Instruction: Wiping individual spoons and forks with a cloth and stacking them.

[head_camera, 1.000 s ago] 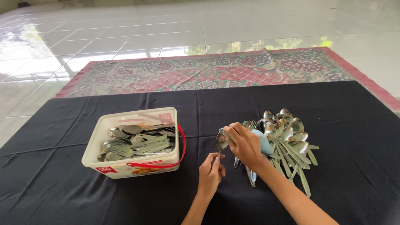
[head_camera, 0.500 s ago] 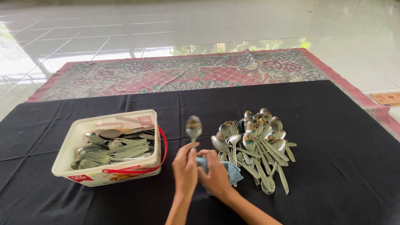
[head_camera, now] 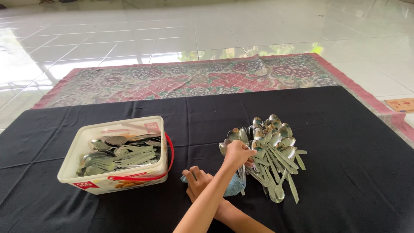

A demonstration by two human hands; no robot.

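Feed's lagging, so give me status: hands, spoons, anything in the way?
Left hand reaching across into spoon pile, fingers curled, grip unclear. Right hand flat on blue cloth. Arms crossed; white cutlery tub stands apart.

Soft daylight filled the scene, brightest at the upper left, where the white tiled floor (head_camera: 86, 39) blazed with glare and window reflections. The spoons (head_camera: 269, 142) glinted. The black cloth (head_camera: 336, 142) stayed dark, shadows faint. Focus was sharp throughout.
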